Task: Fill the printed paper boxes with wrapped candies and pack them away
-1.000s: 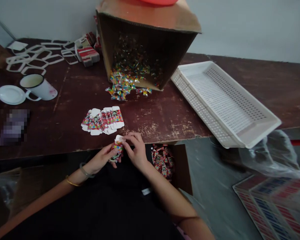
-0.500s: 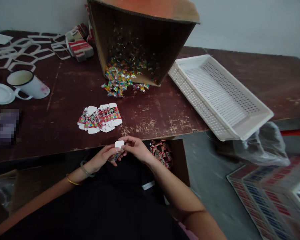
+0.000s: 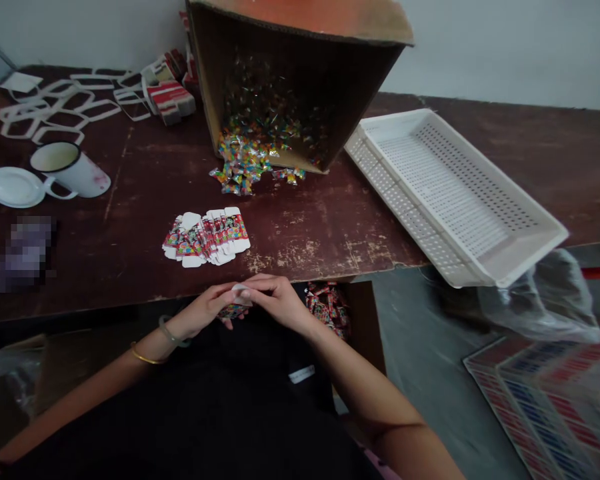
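Note:
My left hand (image 3: 207,310) and my right hand (image 3: 275,300) meet just below the table's front edge, both closed round one small printed carton (image 3: 236,301) with a white flap on top. Most of the carton is hidden by my fingers. A fanned stack of flat printed cartons (image 3: 207,237) lies on the dark table just beyond my hands. Further back a tipped cardboard box (image 3: 290,73) spills colourful wrapped candies (image 3: 245,167) onto the table.
A white perforated tray (image 3: 455,200) overhangs the table's right edge. A mug (image 3: 70,170) and a white lid (image 3: 13,187) stand at the left, paper cut-outs (image 3: 55,110) behind them. A box of filled cartons (image 3: 327,307) sits under the table. Printed sheets (image 3: 555,407) lie bottom right.
The carton was upright between my fingers a second ago; now it lies lower and flatter, with my right fingers pressed over its white flap. Both hands stayed at the table edge.

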`<state>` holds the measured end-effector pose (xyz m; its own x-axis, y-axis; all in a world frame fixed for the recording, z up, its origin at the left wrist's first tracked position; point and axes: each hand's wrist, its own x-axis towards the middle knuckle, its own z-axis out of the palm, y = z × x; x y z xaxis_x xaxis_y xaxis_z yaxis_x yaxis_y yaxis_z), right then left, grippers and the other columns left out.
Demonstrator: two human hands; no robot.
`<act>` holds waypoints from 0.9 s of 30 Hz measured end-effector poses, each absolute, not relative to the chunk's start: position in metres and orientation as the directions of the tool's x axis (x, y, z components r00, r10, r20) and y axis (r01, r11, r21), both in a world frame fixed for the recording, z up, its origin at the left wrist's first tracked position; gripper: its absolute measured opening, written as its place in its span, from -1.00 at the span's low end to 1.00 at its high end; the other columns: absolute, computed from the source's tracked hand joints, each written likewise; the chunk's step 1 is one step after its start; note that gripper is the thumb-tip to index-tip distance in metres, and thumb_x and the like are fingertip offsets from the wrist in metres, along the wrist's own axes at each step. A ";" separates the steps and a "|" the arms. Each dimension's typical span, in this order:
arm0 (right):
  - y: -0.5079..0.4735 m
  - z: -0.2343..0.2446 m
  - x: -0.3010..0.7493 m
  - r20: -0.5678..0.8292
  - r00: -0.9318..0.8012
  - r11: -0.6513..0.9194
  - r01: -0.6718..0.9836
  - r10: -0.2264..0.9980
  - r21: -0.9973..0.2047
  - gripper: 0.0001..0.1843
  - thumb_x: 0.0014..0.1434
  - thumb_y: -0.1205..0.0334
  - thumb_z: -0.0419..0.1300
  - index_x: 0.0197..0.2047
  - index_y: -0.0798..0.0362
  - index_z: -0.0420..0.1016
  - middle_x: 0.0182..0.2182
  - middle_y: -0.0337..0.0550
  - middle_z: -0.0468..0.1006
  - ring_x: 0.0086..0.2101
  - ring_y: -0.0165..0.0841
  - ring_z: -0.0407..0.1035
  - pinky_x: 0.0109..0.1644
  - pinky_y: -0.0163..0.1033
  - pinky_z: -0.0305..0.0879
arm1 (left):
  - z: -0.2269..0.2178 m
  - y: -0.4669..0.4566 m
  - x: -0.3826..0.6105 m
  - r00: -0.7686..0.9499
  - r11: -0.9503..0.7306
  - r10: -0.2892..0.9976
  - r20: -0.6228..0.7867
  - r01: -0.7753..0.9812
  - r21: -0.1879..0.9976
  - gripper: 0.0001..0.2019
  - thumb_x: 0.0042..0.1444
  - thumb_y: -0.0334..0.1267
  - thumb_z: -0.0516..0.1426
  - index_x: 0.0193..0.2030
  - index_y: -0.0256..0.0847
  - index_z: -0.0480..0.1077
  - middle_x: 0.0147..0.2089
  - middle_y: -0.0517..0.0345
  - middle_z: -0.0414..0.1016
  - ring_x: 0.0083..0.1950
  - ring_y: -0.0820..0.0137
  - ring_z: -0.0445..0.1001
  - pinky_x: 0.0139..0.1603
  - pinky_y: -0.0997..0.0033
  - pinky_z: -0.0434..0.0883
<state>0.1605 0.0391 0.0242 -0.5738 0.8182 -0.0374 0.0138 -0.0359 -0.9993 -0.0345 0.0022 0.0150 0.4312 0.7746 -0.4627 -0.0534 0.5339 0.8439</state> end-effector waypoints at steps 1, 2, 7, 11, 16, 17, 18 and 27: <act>0.039 0.026 0.160 -0.032 -0.584 -0.026 0.019 0.811 -0.999 -0.65 0.20 -0.05 0.19 -0.18 0.02 0.65 -0.24 -0.11 0.61 -0.24 -0.37 0.46 -0.14 -0.26 0.39 | 0.015 0.002 -0.035 0.431 0.531 0.777 -0.459 -0.057 0.845 -0.59 0.16 -0.04 0.12 0.03 -0.28 0.43 -0.23 -0.03 0.55 -0.26 0.26 0.51 -0.49 0.44 0.48; 0.038 0.028 0.159 -0.025 -0.592 -0.015 0.022 0.805 -1.000 -0.65 0.20 -0.05 0.20 -0.17 0.02 0.65 -0.22 -0.11 0.61 -0.22 -0.36 0.46 -0.11 -0.25 0.39 | 0.015 0.003 -0.035 0.440 0.536 0.774 -0.456 -0.071 0.841 -0.58 0.17 -0.04 0.10 0.06 -0.27 0.42 -0.22 -0.02 0.55 -0.26 0.25 0.51 -0.48 0.42 0.49; 0.035 0.038 0.155 -0.037 -0.561 -0.042 0.003 0.827 -0.999 -0.61 0.26 -0.05 0.12 -0.17 0.03 0.65 -0.16 -0.07 0.56 -0.22 -0.35 0.44 -0.20 -0.25 0.43 | 0.017 0.005 -0.037 0.430 0.536 0.793 -0.431 -0.156 0.830 -0.63 0.20 -0.11 0.10 0.09 -0.21 0.42 -0.13 -0.02 0.53 -0.24 0.25 0.50 -0.44 0.37 0.50; 0.038 0.037 0.151 -0.037 -0.504 -0.030 0.022 0.863 -0.999 -0.72 0.16 0.04 0.26 -0.12 -0.04 0.63 -0.17 -0.11 0.56 -0.18 -0.34 0.44 -0.13 -0.21 0.43 | 0.018 0.003 -0.041 0.518 0.550 0.772 -0.368 -0.255 0.795 -0.64 0.21 -0.16 0.09 0.10 -0.22 0.41 -0.07 -0.07 0.50 -0.10 0.17 0.47 -0.28 0.24 0.53; 0.046 0.021 0.153 -0.075 -0.472 -0.085 0.001 0.878 -0.996 -0.77 0.09 0.07 0.33 -0.23 0.00 0.66 -0.31 -0.15 0.59 -0.29 -0.37 0.46 -0.16 -0.23 0.41 | 0.010 -0.003 -0.044 0.511 0.527 0.749 -0.422 -0.073 0.847 -0.70 0.22 -0.21 0.13 0.07 -0.23 0.42 -0.19 0.03 0.50 -0.24 0.34 0.46 -0.27 0.34 0.47; 0.045 0.017 0.154 -0.088 -0.480 -0.100 0.000 0.873 -0.995 -0.77 0.09 0.07 0.33 -0.24 0.01 0.66 -0.32 -0.16 0.59 -0.30 -0.38 0.46 -0.16 -0.24 0.40 | 0.008 -0.003 -0.045 0.519 0.523 0.739 -0.429 -0.041 0.851 -0.71 0.23 -0.21 0.12 0.06 -0.23 0.42 -0.18 0.03 0.50 -0.28 0.37 0.45 -0.29 0.35 0.46; 0.042 0.012 0.155 -0.093 -0.478 -0.105 0.003 0.873 -0.995 -0.78 0.10 0.08 0.32 -0.23 0.00 0.66 -0.32 -0.16 0.60 -0.30 -0.38 0.47 -0.16 -0.24 0.40 | 0.006 -0.003 -0.047 0.530 0.524 0.730 -0.432 -0.027 0.851 -0.71 0.23 -0.20 0.12 0.05 -0.23 0.43 -0.17 0.03 0.50 -0.29 0.37 0.45 -0.30 0.35 0.46; 0.002 -0.001 0.173 0.047 -0.178 0.078 0.169 0.983 -0.983 -0.77 0.21 0.17 0.22 -0.08 -0.09 0.62 -0.17 -0.10 0.61 -0.15 -0.31 0.45 -0.01 -0.15 0.37 | 0.000 0.003 -0.007 0.631 0.674 0.638 -0.441 -0.181 0.716 -0.61 0.22 -0.12 0.13 0.15 -0.18 0.35 -0.15 0.01 0.49 -0.17 0.25 0.49 -0.37 0.32 0.53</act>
